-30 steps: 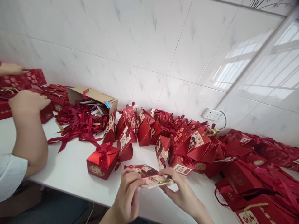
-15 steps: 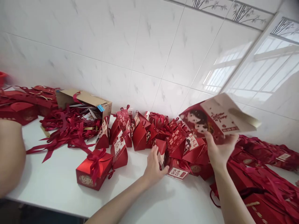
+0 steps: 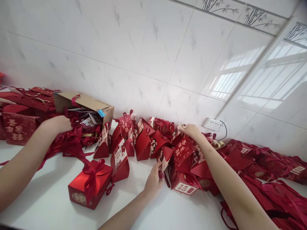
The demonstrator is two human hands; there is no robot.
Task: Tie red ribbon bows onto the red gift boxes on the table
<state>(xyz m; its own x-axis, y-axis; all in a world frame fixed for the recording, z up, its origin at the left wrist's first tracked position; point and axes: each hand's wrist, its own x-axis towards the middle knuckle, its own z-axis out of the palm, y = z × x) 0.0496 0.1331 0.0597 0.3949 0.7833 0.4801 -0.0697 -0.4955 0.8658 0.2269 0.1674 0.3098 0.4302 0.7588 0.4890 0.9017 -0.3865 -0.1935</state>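
My left hand (image 3: pixel 153 179) has its fingers closed on the side of a small red and cream gift box (image 3: pixel 166 156) at the front of the group. My right hand (image 3: pixel 190 130) reaches over the group to its back row. Its fingers are pinched together at a cream edge there, and what they grip is mostly hidden. Just below my right forearm stands a red gift box with gold lettering (image 3: pixel 182 151). A red box with a white double-happiness label (image 3: pixel 184 187) sits in front of it, close to my left hand.
At left, another person's hand (image 3: pixel 59 124) reaches over a heap of dark red ribbons (image 3: pixel 72 140) by an open cardboard box (image 3: pixel 83 99). A ribbon-tied red box (image 3: pixel 90 183) sits in front. Red bags (image 3: pixel 273 191) fill the right. A power strip (image 3: pixel 213 124) is by the wall.
The large printed cardboard piece has left my right hand, which moved left to the back row. My left hand now grips the small box. The other person's hand came into view over the ribbons.
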